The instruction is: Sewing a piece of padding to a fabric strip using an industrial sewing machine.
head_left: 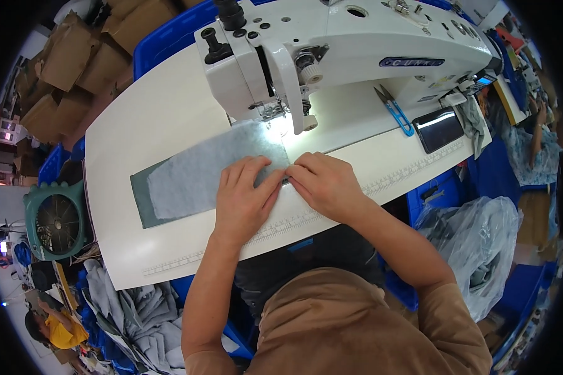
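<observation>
A long green fabric piece (200,169) with a pale grey backing lies flat on the white sewing table, its right end beneath the lit needle area of a white sewing machine (350,44). My left hand (247,190) rests on the fabric near its lower right corner, thumb and forefinger closed at the edge. Against that same corner, my right hand (322,184) pinches the fabric edge, its fingertips meeting those of the left. The fingers hide the corner itself.
Blue-handled scissors (395,112) and a black phone (438,129) lie right of the machine. A printed ruler (413,167) runs along the table's near edge. Grey fabric pieces (137,319) are heaped below left, near a green fan (57,220). A clear plastic bag (475,250) sits at right.
</observation>
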Available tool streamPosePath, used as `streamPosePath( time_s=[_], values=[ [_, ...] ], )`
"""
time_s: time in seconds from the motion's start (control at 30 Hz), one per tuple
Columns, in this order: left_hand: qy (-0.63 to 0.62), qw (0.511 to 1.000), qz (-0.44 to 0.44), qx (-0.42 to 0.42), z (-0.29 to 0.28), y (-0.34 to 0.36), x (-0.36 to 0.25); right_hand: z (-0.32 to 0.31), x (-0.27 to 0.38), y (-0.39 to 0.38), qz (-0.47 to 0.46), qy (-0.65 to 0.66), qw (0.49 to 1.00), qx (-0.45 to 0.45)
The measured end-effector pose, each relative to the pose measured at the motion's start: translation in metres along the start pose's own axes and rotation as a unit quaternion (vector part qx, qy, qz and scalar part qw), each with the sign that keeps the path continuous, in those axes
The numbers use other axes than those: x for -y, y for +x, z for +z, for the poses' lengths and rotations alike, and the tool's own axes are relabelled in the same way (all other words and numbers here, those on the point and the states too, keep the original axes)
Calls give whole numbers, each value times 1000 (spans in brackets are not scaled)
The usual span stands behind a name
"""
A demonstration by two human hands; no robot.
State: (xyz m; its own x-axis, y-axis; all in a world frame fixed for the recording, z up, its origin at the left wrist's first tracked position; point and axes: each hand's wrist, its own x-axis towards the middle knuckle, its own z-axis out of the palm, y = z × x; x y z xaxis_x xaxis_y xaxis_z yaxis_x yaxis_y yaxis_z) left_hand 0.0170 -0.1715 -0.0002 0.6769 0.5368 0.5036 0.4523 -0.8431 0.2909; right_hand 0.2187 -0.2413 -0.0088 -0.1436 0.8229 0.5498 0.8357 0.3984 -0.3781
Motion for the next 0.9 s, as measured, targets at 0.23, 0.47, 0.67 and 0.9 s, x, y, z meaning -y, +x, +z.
streamPosePath(
  time_s=[0.23, 0.47, 0.67, 0.9],
  values=[
    [13, 1000, 24, -2, -1, 0, 1, -4, -3, -1, 3, 7, 1000, 19],
    [15, 999, 40, -7, 0, 2, 1, -6, -3, 2, 4, 40, 999, 16],
    [6, 999, 40, -1, 2, 2, 1, -7, -3, 1, 14, 47, 998, 29],
    [8, 999, 41, 4, 1, 2, 1, -8, 2, -6, 30, 51, 998, 21]
  ],
)
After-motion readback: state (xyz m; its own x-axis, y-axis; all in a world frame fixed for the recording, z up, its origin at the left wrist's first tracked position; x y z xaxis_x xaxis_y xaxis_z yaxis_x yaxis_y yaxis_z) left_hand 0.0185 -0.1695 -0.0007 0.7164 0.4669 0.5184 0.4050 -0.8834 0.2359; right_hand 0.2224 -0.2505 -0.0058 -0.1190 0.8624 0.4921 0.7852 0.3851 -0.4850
